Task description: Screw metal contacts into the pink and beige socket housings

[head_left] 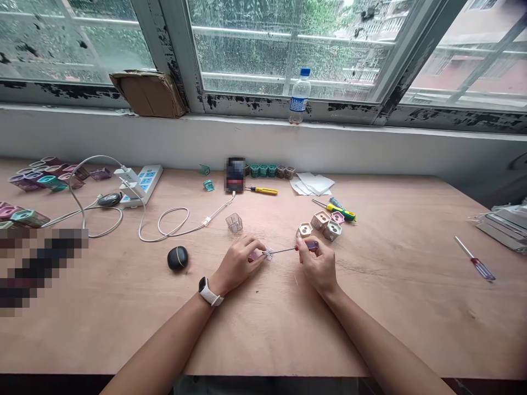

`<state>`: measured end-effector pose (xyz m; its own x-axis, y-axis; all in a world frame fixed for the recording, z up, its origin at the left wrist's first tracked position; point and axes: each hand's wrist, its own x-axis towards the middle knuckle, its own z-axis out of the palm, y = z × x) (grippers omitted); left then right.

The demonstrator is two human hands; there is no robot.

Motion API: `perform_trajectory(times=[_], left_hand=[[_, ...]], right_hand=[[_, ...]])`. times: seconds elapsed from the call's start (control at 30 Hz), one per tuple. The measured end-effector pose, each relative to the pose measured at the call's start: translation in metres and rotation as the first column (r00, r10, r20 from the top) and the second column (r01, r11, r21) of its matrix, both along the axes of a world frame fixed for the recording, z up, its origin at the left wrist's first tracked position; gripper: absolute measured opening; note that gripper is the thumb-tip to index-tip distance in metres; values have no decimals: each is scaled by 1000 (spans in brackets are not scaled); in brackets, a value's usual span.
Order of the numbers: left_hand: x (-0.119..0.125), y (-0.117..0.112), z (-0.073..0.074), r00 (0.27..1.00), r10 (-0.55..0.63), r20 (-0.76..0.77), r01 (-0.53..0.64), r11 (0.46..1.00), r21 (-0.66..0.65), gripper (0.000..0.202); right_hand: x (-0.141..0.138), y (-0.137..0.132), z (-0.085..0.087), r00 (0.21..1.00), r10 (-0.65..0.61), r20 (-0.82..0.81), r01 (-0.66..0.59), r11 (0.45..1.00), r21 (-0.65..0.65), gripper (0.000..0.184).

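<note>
My left hand (241, 260), with a watch (209, 292) on its wrist, pinches a small clear and pinkish plastic piece (254, 255) low over the table. My right hand (320, 267) is closed around the dark purplish handle of a screwdriver (284, 250). Its thin metal shaft points left, and the tip meets the plastic piece by my left fingertips. Just behind my right hand sit several small hexagonal plastic holders (320, 220) in beige, pink and pale green. A clear hexagonal holder (234, 223) stands beyond my left hand. The pinched piece is partly hidden by my fingers.
Near the wall are a phone (235, 175) on a white cable, a yellow screwdriver (263, 191) and white papers (315, 184). A power strip (144, 185) and coloured holders (53, 182) lie left. Another screwdriver (475, 260) lies right; a black case (178, 258) is nearer me.
</note>
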<state>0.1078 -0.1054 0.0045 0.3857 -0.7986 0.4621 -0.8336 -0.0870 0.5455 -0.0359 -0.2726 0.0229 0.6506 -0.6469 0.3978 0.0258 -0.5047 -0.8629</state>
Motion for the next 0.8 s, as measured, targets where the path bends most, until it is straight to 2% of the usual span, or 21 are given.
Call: perform_trajectory(times=[0.23, 0.5, 0.8], left_hand=[[0, 1, 1, 998, -35, -45, 35, 999, -3, 4], [1, 2, 2, 993, -84, -79, 85, 996, 18, 8], [3, 1, 1, 994, -84, -70, 85, 996, 6, 7]], right_hand=[[-1, -2, -2, 1000, 2, -14, -2, 1000, 25, 32], [-1, -3, -2, 1000, -3, -9, 3, 1000, -11, 32], [-1, -5, -1, 1000, -16, -6, 16, 999, -33, 32]])
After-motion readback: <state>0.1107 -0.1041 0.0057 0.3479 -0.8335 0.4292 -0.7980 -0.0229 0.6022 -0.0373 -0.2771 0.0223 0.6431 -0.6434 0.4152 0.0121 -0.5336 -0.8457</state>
